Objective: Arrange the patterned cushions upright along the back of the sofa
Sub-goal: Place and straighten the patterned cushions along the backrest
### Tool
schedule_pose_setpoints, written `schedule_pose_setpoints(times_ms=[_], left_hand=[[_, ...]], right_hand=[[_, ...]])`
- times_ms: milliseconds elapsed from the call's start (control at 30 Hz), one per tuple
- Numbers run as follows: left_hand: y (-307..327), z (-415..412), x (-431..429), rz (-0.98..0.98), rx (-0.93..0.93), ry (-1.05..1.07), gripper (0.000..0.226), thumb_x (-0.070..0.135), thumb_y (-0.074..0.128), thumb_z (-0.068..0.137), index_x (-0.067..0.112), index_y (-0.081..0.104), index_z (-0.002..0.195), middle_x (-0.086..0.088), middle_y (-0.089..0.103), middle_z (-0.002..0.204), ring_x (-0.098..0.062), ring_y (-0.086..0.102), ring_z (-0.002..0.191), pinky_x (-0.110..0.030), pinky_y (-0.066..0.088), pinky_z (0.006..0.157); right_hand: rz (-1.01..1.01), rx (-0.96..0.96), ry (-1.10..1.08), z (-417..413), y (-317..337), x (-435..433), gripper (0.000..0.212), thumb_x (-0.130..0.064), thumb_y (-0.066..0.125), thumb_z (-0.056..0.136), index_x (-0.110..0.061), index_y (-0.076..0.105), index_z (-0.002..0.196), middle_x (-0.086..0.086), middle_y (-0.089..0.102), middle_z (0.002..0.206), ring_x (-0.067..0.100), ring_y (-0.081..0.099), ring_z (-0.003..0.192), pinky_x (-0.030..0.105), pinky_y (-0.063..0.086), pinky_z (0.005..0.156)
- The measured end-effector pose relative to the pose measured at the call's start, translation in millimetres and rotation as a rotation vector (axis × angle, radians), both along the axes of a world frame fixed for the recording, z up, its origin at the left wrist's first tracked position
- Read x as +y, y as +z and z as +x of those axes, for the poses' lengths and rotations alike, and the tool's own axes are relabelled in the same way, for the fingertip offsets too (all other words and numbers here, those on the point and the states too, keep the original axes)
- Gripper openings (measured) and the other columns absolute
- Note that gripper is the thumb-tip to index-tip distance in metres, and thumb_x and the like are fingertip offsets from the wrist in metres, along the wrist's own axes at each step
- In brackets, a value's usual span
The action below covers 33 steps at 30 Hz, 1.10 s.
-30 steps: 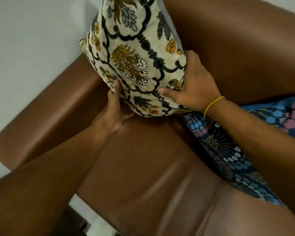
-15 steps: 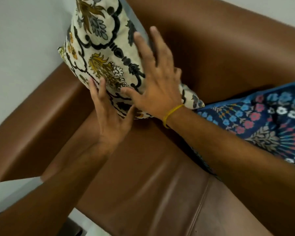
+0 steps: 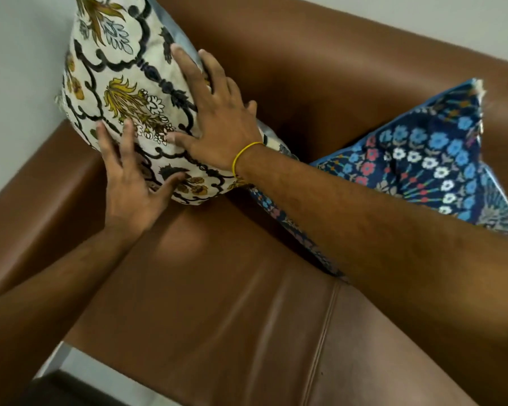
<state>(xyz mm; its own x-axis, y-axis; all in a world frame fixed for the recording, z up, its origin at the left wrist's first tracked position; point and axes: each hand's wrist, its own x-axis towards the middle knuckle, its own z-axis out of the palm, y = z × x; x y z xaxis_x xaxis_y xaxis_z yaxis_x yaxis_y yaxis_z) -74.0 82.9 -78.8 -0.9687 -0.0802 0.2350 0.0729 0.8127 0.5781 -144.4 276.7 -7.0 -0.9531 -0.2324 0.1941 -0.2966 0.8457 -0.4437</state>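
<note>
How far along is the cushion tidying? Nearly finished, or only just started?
Partway. Done: the cream floral cushion stands upright in the sofa corner. In hand: the left hand and right hand lie flat and open on its face, patting rather than gripping. Left: the blue floral cushion beside it leans at a tilt, partly under the right arm, and looks due for straightening.
</note>
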Motion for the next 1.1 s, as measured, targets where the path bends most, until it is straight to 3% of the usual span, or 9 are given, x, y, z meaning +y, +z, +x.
schedule_pose_setpoints(times_ms=[167,367,467,567,667,800,933,1000,1100], left_hand=[[5,12,3,-0.067,0.079,-0.001,0.117,0.061,0.077,0.092,0.012,0.010,0.174,-0.032,-0.007,0.180,-0.043,-0.001,0.170,-0.059,0.025,0.134],[14,27,6,-0.168,0.135,-0.014,0.109,0.060,0.072,0.095,0.009,0.015,0.173,-0.035,0.001,0.179,-0.031,0.002,0.168,-0.072,0.027,0.127],[19,43,11,-0.244,0.105,-0.031,0.106,0.060,0.070,0.096,0.011,0.015,0.173,-0.032,0.007,0.180,-0.043,0.013,0.169,-0.076,0.033,0.121],[26,75,27,-0.325,0.061,-0.132,0.097,0.052,0.069,0.098,0.013,0.020,0.172,-0.022,0.012,0.182,-0.038,0.020,0.168,-0.078,0.032,0.119],[20,108,54,-0.311,-0.079,-0.257,0.088,0.049,0.067,0.098,0.017,0.028,0.170,-0.011,0.016,0.183,-0.033,0.027,0.166,-0.069,0.032,0.123],[5,133,117,0.027,-0.579,-0.291,0.105,0.044,0.082,0.090,0.023,0.019,0.172,-0.004,0.015,0.183,-0.029,0.030,0.165,-0.052,0.037,0.127],[-11,137,194,0.811,-1.139,-0.032,0.134,0.043,0.095,0.078,0.030,0.002,0.174,-0.003,0.032,0.176,-0.028,0.038,0.159,-0.058,0.037,0.125],[-25,133,227,1.091,-1.179,0.043,0.123,0.042,0.097,0.074,0.034,0.020,0.169,0.003,0.052,0.159,-0.025,0.046,0.150,-0.059,0.044,0.116],[-32,131,264,1.360,-1.157,0.069,0.078,0.039,0.089,0.085,0.029,0.054,0.154,0.007,0.066,0.136,-0.026,0.053,0.144,-0.049,0.051,0.090]], right_hand=[[0.037,0.033,-0.035,14,-1,11,0.126,-0.079,0.076,0.079,-0.037,0.013,0.179,0.006,0.012,0.188,0.045,0.032,0.165,0.082,0.046,0.110],[0.044,0.065,-0.071,35,8,20,0.126,-0.084,0.072,0.080,-0.033,0.016,0.180,0.009,0.012,0.188,0.044,0.030,0.166,0.078,0.048,0.109],[0.003,0.147,-0.061,69,25,38,0.117,-0.075,0.073,0.084,-0.024,0.026,0.178,0.014,0.020,0.186,0.041,0.032,0.167,0.067,0.049,0.113],[-0.066,0.277,-0.085,135,51,82,0.099,-0.059,0.078,0.091,-0.012,0.041,0.170,0.020,0.032,0.180,0.037,0.036,0.167,0.058,0.042,0.122],[-0.063,0.312,-0.259,207,67,144,0.093,-0.046,0.084,0.090,-0.004,0.047,0.164,0.023,0.040,0.174,0.039,0.040,0.164,0.062,0.038,0.126],[0.108,0.147,-0.593,272,80,228,0.113,-0.062,0.084,0.083,-0.012,0.033,0.170,0.015,0.036,0.177,0.035,0.034,0.167,0.065,0.038,0.118],[0.100,-0.273,-0.605,258,64,278,0.145,-0.084,0.086,0.061,-0.031,0.014,0.175,0.003,0.032,0.180,0.030,0.034,0.167,0.075,0.034,0.120],[0.037,-0.374,-0.532,240,47,292,0.148,-0.091,0.087,0.053,-0.036,0.016,0.171,0.004,0.040,0.174,0.037,0.043,0.160,0.077,0.034,0.119],[0.039,-0.339,-0.496,220,28,306,0.133,-0.080,0.091,0.061,-0.035,0.025,0.167,0.008,0.047,0.164,0.044,0.051,0.150,0.073,0.035,0.115]])
